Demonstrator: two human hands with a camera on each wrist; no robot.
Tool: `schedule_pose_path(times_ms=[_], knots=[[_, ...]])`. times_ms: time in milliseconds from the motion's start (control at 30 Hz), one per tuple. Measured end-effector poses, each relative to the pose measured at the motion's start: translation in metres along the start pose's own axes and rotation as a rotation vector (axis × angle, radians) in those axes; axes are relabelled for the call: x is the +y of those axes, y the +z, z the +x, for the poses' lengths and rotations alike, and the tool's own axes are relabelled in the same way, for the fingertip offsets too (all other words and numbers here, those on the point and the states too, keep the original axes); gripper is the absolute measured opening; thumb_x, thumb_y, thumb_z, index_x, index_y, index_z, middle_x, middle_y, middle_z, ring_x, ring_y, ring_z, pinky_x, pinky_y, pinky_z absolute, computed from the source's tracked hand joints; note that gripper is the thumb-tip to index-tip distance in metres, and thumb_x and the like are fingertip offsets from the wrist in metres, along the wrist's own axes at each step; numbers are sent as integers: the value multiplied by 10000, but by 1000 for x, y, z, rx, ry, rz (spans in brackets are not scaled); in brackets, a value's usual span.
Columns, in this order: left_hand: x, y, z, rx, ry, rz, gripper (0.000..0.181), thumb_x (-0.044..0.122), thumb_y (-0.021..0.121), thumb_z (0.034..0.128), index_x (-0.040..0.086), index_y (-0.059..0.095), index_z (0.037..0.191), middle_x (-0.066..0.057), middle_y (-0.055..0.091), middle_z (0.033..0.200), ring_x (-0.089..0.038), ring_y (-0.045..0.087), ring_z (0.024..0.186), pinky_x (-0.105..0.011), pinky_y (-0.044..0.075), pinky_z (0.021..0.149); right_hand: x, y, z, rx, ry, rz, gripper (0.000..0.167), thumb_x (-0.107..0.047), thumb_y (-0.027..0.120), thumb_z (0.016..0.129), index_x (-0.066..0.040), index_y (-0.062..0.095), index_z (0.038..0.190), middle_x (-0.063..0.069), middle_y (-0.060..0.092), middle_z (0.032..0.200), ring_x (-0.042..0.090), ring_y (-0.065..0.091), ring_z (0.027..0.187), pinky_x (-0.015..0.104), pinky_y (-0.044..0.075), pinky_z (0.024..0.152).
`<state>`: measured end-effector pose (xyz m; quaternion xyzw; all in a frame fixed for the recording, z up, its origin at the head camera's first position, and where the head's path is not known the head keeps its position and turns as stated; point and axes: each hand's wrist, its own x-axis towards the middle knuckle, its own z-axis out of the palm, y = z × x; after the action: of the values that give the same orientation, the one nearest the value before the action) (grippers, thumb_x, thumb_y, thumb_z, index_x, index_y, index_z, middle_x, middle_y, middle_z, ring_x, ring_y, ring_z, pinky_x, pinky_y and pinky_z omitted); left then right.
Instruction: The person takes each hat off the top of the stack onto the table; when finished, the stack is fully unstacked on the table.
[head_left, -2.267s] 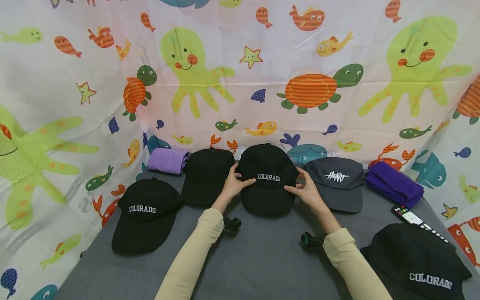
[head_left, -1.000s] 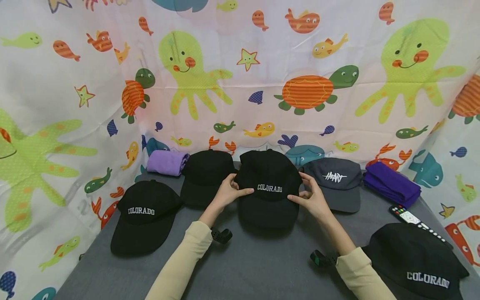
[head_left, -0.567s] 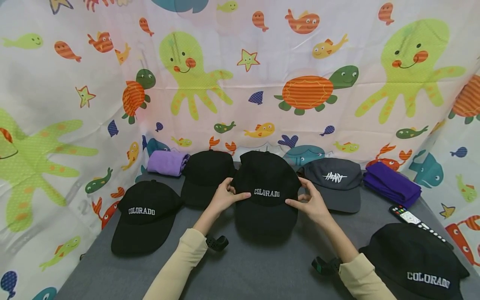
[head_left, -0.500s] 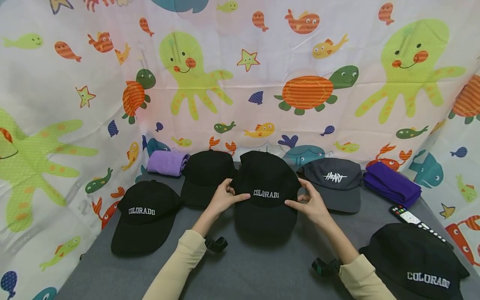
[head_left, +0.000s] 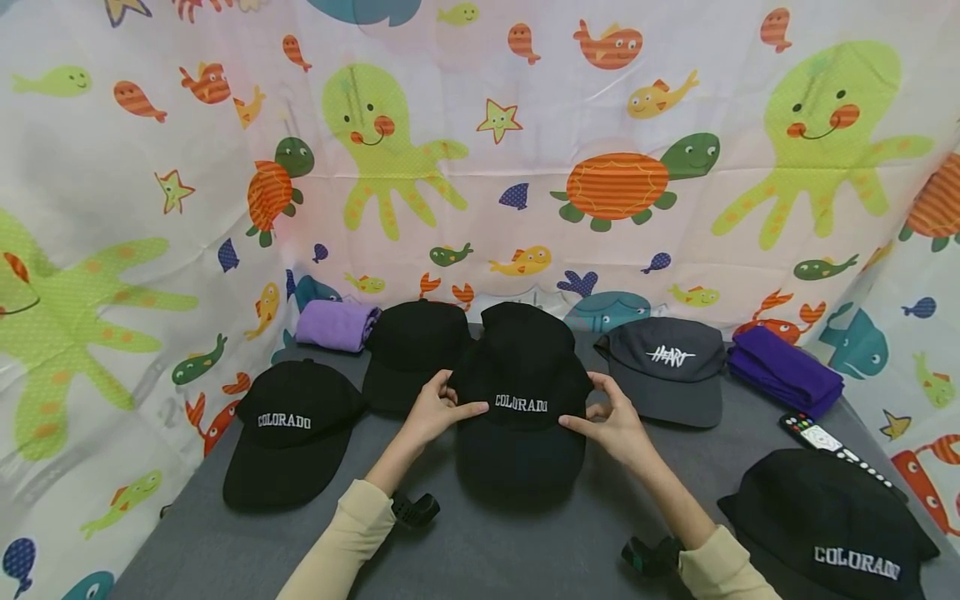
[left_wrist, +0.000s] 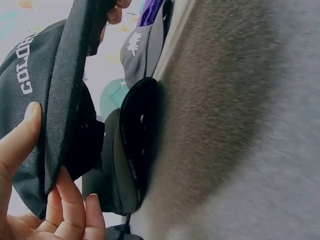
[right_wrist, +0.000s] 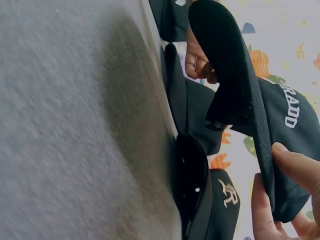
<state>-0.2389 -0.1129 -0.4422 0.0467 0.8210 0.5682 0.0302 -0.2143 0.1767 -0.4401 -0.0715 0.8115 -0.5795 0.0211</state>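
Observation:
A black baseball cap with white COLORADO lettering is held between both hands, its brim facing the person. It hangs above the grey tabletop, which shows its shadow. My left hand pinches the cap's left side, thumb in front and fingers around the edge. On the other side my right hand pinches it likewise, as the right wrist view shows with thumb near the lettering. Another black cap stands directly behind, mostly hidden; a pale letter-like mark shows on its front in the right wrist view.
To the left are a plain-looking black cap, a black COLORADO cap and a lilac folded cloth. To the right are a grey HEART cap, a purple cloth, a remote and another COLORADO cap.
Both hands have brought the COLORADO cap off its spot at the back, towards the person and slightly left. A second black cap behind it has come into sight. The other things have stayed put.

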Motion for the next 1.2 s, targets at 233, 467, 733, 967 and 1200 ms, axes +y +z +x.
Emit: schedule_pose_path(times_ms=[233,467,733,967,1200], knots=[[-10,-6,-13,2,-4,-3,604,316,826,687,106,538,1175,-36,473,764,-143,430,631,-283,351,599,-3,11,-11,-14,12,27,780,-165,798,729,-128,345,1362,124,362,1296,95,582,671,240,410,561],[-26,-16,-21,-16,-6,-29,513,292,829,686,120,551,1081,-39,448,777,-130,431,611,-267,362,582,-5,25,-22,-8,6,16,782,-170,799,728,-106,347,1363,134,381,1286,109,600,681,238,435,573],[1,-32,-53,-54,-43,10,615,194,780,751,-31,471,1233,-75,457,815,-131,434,661,-261,371,633,-7,41,-34,-20,42,53,814,-149,803,720,-150,328,1382,130,353,1365,126,589,659,239,413,546],[-22,-39,-61,-44,-87,42,880,242,781,751,-89,284,1399,-53,481,853,-126,461,725,-263,393,699,-6,53,-42,-42,51,86,769,-141,799,724,-160,351,1349,138,353,1350,118,575,639,232,422,550],[-44,-51,-67,-55,-107,22,889,280,790,738,-36,300,1409,-50,478,840,-140,468,744,-260,397,708,-5,63,-47,-123,47,193,669,-105,774,748,-163,393,1295,145,392,1236,162,640,674,248,482,595]])
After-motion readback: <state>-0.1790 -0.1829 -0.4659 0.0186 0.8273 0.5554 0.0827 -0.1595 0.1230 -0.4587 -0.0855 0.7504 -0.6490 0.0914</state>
